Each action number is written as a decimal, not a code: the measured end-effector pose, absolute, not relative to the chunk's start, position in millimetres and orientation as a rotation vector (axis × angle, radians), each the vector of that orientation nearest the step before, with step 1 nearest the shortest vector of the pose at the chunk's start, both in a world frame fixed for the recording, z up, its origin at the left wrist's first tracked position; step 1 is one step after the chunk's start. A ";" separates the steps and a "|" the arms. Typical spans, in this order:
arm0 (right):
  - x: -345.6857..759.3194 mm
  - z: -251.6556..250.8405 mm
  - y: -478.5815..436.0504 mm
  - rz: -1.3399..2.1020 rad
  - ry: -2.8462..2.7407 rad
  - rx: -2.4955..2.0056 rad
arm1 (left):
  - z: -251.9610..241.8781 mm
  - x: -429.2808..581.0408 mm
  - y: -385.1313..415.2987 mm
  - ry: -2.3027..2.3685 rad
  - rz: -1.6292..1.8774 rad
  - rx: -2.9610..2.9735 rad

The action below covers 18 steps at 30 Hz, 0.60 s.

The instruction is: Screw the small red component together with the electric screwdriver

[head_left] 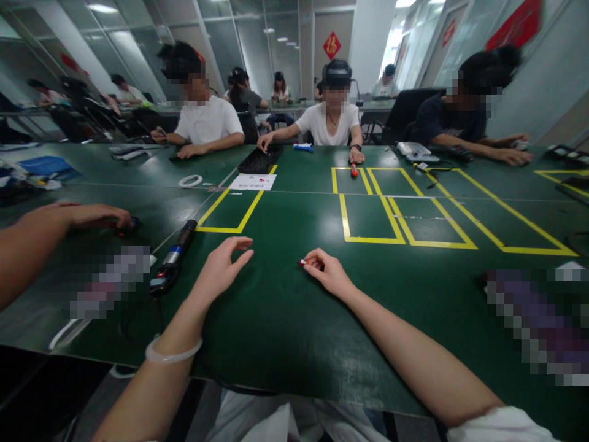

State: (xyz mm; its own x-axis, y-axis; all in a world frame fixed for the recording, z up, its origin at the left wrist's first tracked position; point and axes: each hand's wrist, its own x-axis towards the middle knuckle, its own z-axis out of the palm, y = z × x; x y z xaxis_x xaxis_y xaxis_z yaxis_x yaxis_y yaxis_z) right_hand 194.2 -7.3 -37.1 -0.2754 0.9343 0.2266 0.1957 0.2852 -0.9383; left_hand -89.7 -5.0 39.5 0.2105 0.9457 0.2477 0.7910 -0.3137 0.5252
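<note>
Small red-and-white thing (pixel 302 262): at the fingertips of the bare right hand (pixel 329 272)
Long black-and-blue tube (pixel 173 255): on the smooth green table (pixel 276 344), left of the bare left hand (pixel 224 263)
White flat paper sheet (pixel 251 182): past the left hand, before the black flat tray (pixel 253 163)
Yellow tape rectangles (pixel 375 240): past the right hand

The room is dim overall, lit by ceiling lights (pixel 102 8) and a paler glow through the glazing (pixel 391 37) at upper right. The green tabletop (pixel 294 215) carries soft, milky sheen, with a scuffed glare patch between the forearms; below its near edge, lower left sinks into black. Wide-angle stretch makes the glass partitions (pixel 262 43) lean outward. The far background is soft, blocky pixelation masks faces and two tabletop patches, and the small red-and-orange object (pixel 302 262) lacks fine detail.
</note>
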 end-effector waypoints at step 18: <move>194.0 -36.0 -8.7 1.082 -1.709 -1.051 | 6.6 -252.1 -20.4 2.511 0.027 1.930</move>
State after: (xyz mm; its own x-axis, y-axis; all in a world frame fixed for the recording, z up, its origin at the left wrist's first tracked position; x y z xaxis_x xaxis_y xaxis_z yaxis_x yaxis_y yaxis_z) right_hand 194.0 -8.7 -36.0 -0.2997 0.9311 0.2079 0.2101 0.2770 -0.9376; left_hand -252.1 -20.4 6.6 -0.2569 0.9659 0.0305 0.9664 0.2571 -0.0017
